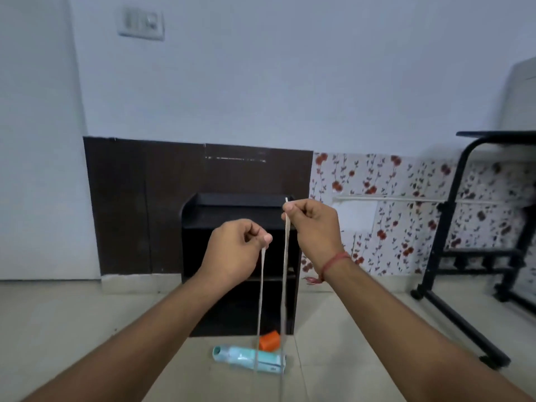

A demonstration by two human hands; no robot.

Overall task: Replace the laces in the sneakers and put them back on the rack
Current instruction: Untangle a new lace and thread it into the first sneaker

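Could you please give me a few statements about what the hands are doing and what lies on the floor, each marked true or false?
1. Both hands pinch a pale lace. True.
2. The right hand has its grip higher than the left hand. True.
3. A sneaker sits on top of the black rack. False; no sneaker shows there.
4. The pale blue bottle stands upright. False; it lies on its side on the floor.
5. An orange object lies beside the bottle. True.
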